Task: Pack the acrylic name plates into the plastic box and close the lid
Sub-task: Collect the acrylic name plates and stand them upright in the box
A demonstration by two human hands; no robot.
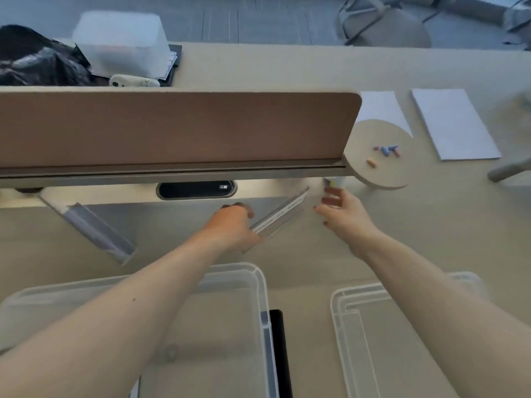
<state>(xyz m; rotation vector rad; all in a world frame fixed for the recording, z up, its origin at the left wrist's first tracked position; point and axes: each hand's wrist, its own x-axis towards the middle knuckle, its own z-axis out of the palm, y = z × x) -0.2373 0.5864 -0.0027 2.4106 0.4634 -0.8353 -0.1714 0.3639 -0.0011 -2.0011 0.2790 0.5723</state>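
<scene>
one name plate is grasped by the left hand; the right hand is spread, released; the plastic box stands unlidded near the desk edge.

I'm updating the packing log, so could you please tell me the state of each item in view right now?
Plastic box: open, no name plates visible inside.
Lid: off, lying on the desk right of the box.
Name plate with white insert: gripped by the left hand.
Second name plate: lying on the desk, untouched.
Right hand: open, fingers spread, holding nothing.
</scene>
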